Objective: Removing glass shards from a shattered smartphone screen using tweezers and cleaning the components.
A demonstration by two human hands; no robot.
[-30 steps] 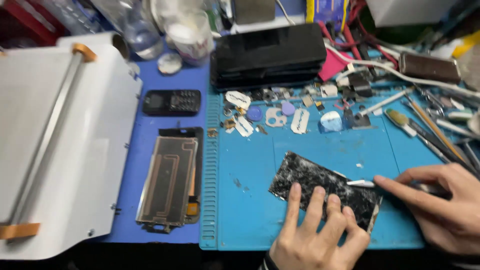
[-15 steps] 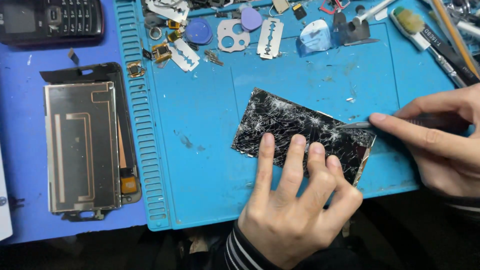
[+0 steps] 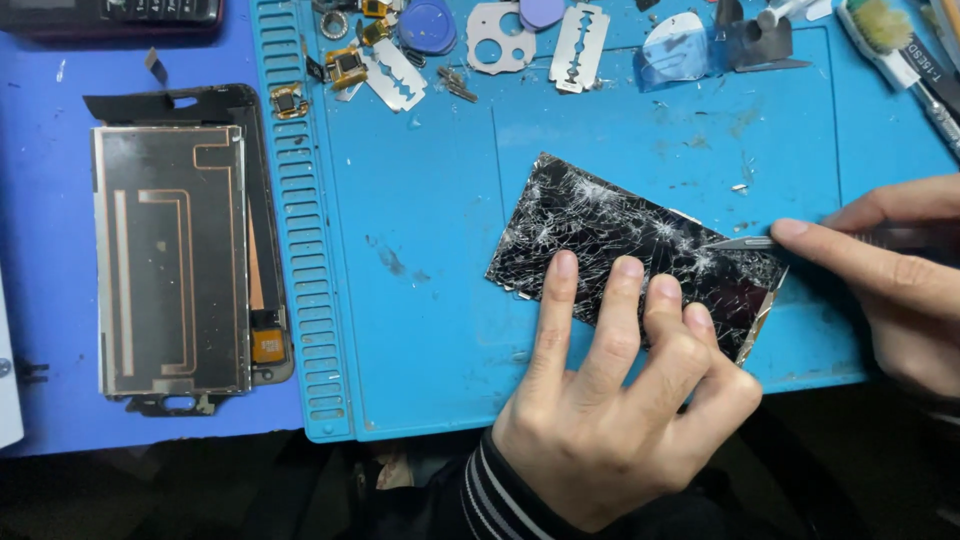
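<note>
1. Our left hand (image 3: 615, 400) lies flat and open, four fingertips (image 3: 563, 268) pressing down on the cracked phone screen (image 3: 630, 245); it grips nothing.
2. Our right hand (image 3: 885, 275) is closed in a pinch around a thin metal blade tool (image 3: 745, 243), whose tip rests on the screen's right end.
3. The shattered black screen lies tilted on the light-blue repair mat (image 3: 430, 250), near its lower right corner.
4. Razor blades (image 3: 578, 47), small metal parts and a brush (image 3: 885, 30) line the mat's top edge.
5. Left of the mat, on the darker blue surface, we see an opened phone body (image 3: 175, 260).
</note>
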